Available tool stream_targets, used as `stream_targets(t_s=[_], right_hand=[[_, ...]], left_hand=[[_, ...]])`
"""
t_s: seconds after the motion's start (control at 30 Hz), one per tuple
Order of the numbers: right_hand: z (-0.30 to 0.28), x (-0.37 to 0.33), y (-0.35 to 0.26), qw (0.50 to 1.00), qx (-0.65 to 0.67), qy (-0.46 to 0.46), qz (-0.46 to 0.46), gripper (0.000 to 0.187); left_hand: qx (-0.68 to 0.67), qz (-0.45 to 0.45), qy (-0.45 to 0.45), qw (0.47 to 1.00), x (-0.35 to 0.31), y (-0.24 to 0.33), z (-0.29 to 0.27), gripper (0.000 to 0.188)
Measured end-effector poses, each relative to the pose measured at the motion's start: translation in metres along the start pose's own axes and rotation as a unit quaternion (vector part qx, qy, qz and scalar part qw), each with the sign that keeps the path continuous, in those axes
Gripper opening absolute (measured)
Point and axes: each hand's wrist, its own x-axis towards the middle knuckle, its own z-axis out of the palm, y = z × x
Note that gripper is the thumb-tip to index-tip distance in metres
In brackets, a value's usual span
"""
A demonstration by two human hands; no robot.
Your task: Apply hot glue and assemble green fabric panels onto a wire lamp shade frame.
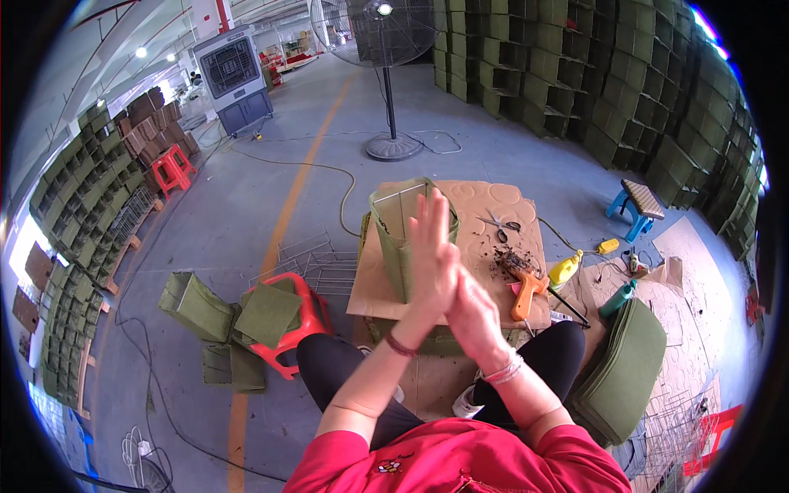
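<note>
My left hand (432, 267) and my right hand (475, 316) are pressed palm to palm in front of me, fingers stretched out and pointing away. Nothing shows between them. Just beyond and left of them stands an open-topped green fabric box (391, 255) with a metal wire along its rim, partly hidden by my left hand. It rests on a cardboard-covered table (481, 205). Right of my hands, an orange glue gun (523, 296) lies by dark crumbs. Black-handled scissors (503, 226) lie farther back.
Left of my knees, green boxes (196, 306) stand by a red stool (316, 308). A stack of green panels (629, 370) sits at my right, near a green bottle (618, 301) and yellow bottle (565, 269). A fan (389, 90) stands ahead; wire frames (316, 267) lie on the floor.
</note>
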Motion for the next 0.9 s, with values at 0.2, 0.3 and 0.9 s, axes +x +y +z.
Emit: stream_targets(t_s=[0.2,0.3,0.9], right_hand=[[-0.013,0.04,-0.057,0.987,-0.016,-0.035,-0.157,0.072],[-0.062,0.047,-0.053,0.949,-0.181,0.107,-0.233,0.047],[-0.122,0.099,-0.004,0.546,-0.706,-0.05,-0.449,0.046]], left_hand=[[-0.102,0.028,-0.12,0.987,-0.071,0.034,0.039,0.077],[-0.038,-0.005,-0.154,0.987,-0.09,0.017,0.025,0.052],[0.356,0.19,-0.096,0.91,-0.04,-0.093,-0.036,0.033]])
